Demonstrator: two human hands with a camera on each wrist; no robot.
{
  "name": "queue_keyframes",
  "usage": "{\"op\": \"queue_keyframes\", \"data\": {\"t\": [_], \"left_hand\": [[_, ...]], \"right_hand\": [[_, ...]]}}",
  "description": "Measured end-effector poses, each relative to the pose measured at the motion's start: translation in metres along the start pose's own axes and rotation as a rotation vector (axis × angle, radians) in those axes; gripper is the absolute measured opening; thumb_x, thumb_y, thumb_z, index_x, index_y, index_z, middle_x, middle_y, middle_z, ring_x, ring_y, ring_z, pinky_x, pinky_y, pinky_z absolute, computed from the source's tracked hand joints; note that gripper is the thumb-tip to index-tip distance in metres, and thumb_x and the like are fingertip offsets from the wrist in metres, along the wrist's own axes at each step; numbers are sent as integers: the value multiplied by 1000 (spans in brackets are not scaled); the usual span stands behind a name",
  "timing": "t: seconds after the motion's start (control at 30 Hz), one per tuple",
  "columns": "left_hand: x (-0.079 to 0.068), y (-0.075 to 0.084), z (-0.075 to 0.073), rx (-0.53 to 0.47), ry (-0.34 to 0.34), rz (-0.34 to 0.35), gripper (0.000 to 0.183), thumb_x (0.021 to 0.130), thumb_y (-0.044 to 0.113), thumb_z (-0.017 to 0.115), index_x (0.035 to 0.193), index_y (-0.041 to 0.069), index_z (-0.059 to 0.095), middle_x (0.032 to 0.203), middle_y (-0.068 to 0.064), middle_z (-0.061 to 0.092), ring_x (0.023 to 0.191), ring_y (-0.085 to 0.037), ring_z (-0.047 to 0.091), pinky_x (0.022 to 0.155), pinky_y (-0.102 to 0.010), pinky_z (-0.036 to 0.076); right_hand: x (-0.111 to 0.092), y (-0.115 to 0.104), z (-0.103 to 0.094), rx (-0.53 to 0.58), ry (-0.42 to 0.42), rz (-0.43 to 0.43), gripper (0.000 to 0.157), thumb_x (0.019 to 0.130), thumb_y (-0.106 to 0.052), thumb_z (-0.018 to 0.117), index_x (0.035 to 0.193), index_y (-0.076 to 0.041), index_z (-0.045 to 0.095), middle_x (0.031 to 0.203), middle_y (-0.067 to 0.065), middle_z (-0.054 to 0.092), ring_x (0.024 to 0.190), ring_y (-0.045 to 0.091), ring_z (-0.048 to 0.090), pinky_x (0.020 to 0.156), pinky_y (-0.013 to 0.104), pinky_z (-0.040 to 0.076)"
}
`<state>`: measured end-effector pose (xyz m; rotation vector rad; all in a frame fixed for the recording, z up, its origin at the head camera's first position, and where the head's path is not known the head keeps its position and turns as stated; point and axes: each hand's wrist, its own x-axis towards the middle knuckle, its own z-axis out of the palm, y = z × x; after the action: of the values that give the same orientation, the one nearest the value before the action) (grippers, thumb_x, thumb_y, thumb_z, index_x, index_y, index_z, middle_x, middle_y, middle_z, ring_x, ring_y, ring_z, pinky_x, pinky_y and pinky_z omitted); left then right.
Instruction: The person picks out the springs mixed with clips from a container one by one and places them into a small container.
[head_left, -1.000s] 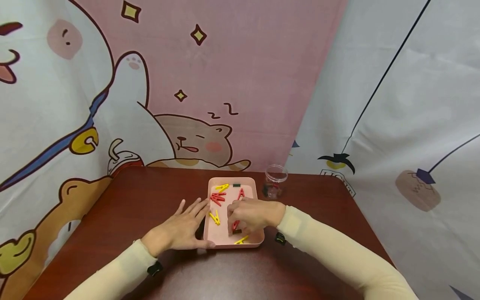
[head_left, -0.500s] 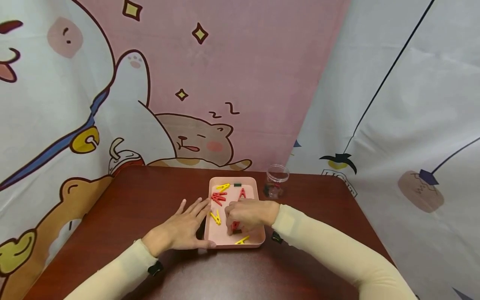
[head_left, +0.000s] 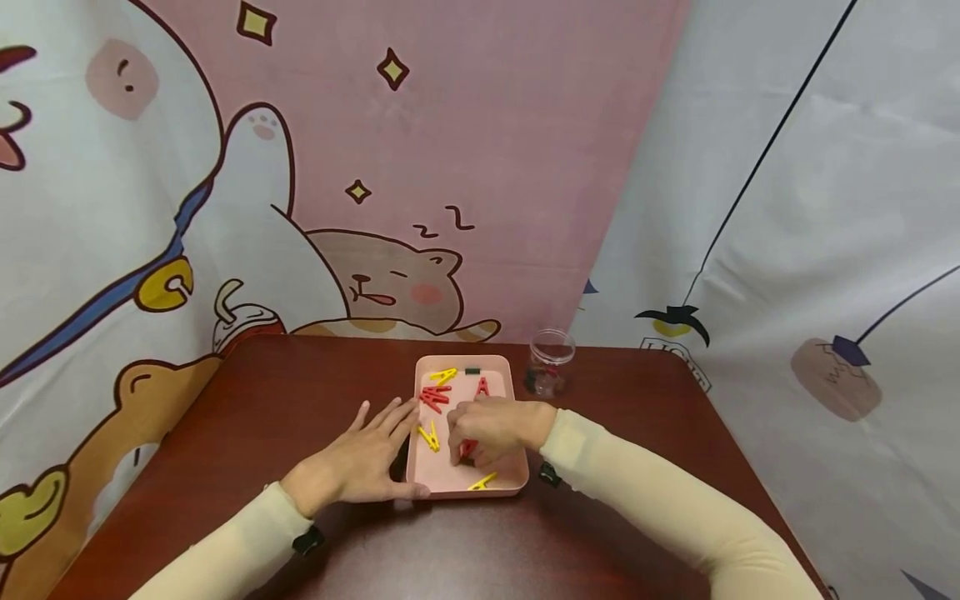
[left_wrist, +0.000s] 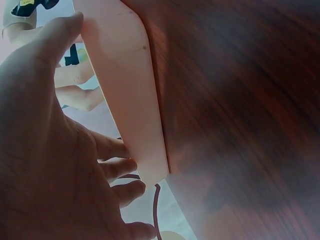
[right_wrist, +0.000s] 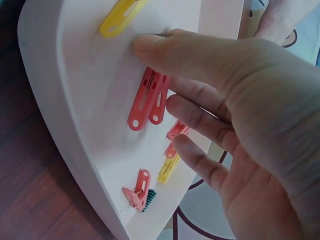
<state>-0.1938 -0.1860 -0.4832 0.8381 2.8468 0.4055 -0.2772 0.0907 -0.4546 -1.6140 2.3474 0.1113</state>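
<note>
A pink tray [head_left: 498, 492] holds red and yellow clips and small dark ribbed pieces. My left hand [head_left: 360, 458] rests along its left rim, fingers spread, thumb at the near corner. Over the tray's near right part, my right hand [head_left: 495, 425] pinches a small dark ribbed piece [right_wrist: 164, 35] between thumb and index finger; most of it is hidden behind the thumb. Just beside that pinch lies a red clip [right_wrist: 142, 102], partly covered by the hand. A yellow clip [head_left: 483, 482] lies by the near wall, another yellow clip [head_left: 429, 436] near the left fingers.
Behind the tray's right side stands a clear plastic cup [head_left: 551, 354] with dark and red bits low inside. Toward the tray's far end are red clips [head_left: 433, 397], a yellow clip [head_left: 444, 376] and a dark green ribbed piece [head_left: 472, 372]. A printed cloth hangs behind the table.
My right hand has shifted slightly left, and the dark ribbed piece at its fingertips has moved a little left and become more covered. The left hand keeps its place on the tray.
</note>
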Motion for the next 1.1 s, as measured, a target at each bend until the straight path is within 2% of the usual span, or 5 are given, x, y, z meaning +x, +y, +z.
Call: {"op": "queue_keyframes", "data": {"t": [0.23,0.57,0.87,1.1], "left_hand": [[-1,4,-4,53,-15,-22,132,94,91,71,183,2,32,195,-17,25,181,-48,26,140,-85,18],[1,2,-2,41,-27,-16,130,94,88,74,182,1,35,194,-19,27,181,-50,26,140,-86,16],[0,4,-6,47,-28,-18,132,93,90,74,181,0,34,194,-19,27,181,-50,26,140,-85,18],[-2,8,-8,23,-38,-32,132,93,88,75,182,0,32,195,-19,25,182,-48,24,140,-85,15]], "right_hand": [[1,1,2,35,7,14,32,98,-17,96,125,-33,91,118,-11,74,113,5,65,94,20,58],[0,-1,3,60,11,6,29,99,-22,96,127,-32,91,125,-10,78,115,6,65,99,21,59],[-4,-4,-1,45,78,-2,29,99,-25,97,126,-31,90,126,-10,78,115,6,67,103,23,60],[-7,-4,-2,61,128,-3,30,99,-26,96,128,-28,91,129,-11,80,120,7,71,112,26,60]]}}
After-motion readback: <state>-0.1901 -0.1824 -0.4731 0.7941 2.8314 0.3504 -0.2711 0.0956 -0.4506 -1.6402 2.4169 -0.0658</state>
